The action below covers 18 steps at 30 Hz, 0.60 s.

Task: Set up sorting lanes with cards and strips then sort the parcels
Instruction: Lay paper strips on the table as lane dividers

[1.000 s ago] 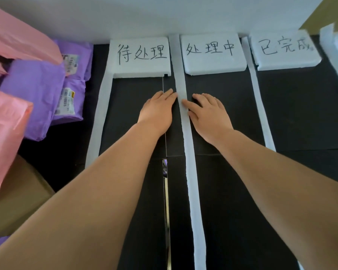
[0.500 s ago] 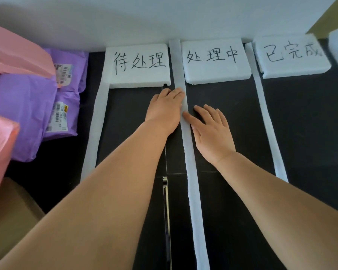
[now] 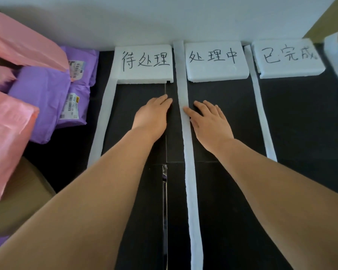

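Now left hand lies flat just off the middle strip, no longer touching it; right hand flat, index on its edge. Lane looks set; parcels wait unsorted at left.

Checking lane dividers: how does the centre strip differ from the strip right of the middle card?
The centre strip is wider than the right strip. The right hand touches the centre strip; nothing visibly touches the right strip. The centre strip shows to the frame's bottom; the right strip vanishes behind the forearm. Both are white.
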{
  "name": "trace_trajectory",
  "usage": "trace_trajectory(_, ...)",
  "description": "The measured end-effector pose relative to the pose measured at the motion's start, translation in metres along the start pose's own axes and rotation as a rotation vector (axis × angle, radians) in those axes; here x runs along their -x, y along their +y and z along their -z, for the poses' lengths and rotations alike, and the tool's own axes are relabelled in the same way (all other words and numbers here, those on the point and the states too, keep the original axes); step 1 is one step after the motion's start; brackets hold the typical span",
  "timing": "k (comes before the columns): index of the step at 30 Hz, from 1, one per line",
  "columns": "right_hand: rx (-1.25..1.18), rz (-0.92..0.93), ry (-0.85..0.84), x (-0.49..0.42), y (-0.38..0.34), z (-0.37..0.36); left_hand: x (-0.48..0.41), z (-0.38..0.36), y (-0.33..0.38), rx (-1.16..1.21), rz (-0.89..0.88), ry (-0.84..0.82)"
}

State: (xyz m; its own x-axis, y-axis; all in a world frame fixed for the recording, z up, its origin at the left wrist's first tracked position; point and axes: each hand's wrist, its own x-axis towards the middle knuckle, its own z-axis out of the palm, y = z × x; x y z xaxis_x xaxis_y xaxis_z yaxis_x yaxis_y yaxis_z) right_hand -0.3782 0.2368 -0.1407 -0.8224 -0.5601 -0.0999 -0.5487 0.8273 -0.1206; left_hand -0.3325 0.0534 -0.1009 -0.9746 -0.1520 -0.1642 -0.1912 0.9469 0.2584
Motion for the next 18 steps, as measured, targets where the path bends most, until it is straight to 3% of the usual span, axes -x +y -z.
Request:
trace_trajectory(6, 0.031, -0.038, -0.189, 0.003, -0.015, 0.035, 0.085, 0.003, -0.035, 0.066, 0.197, 0.087)
trace_trajectory(14, -0.162, -0.046, 0.040, 0.060, -0.082, 0.050, 0.181, 0.013, -0.080, 0.110, 0.339, 0.168)
trace_trajectory(18, -0.182, 0.067, 0.115, 0.095, -0.115, 0.056, 0.222, 0.008, -0.085, 0.317, 0.483, 0.192)
